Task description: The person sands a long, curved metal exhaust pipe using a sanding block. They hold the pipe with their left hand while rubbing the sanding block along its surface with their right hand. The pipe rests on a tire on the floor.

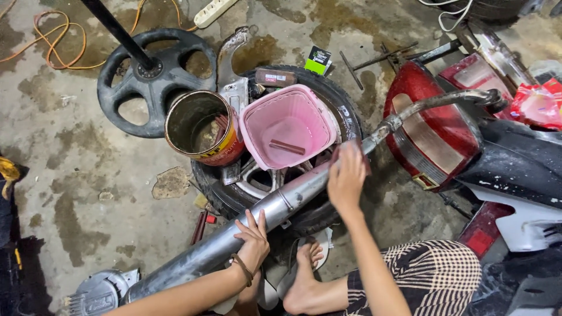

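Steadying the long silver exhaust pipe [257,219] across my lap, I press my left hand [253,239] flat on its fat muffler section, fingers spread rather than closed around it, so the pipe cannot roll. My right hand [346,178] sits further up, where the body narrows, palm down over something dark that I cannot make out; whether the fingers are clamped on it I cannot tell. The pipe rests diagonally over a tyre [336,114] lying on the concrete floor [88,175], which props its middle clear of the ground, while its thin curved end [451,100] reaches up over the red tail section [436,137] of a motorbike. A pink plastic basket [288,126] sits in the tyre's hollow just beyond my right hand, with a rusty open tin can [202,126] touching its left side; both stay within reach. My bare foot [304,278] lies under the pipe. To the left the floor is stained, with a black plastic wheel [149,82] and an orange cable [58,41] well apart; on the right the bike crowds close.
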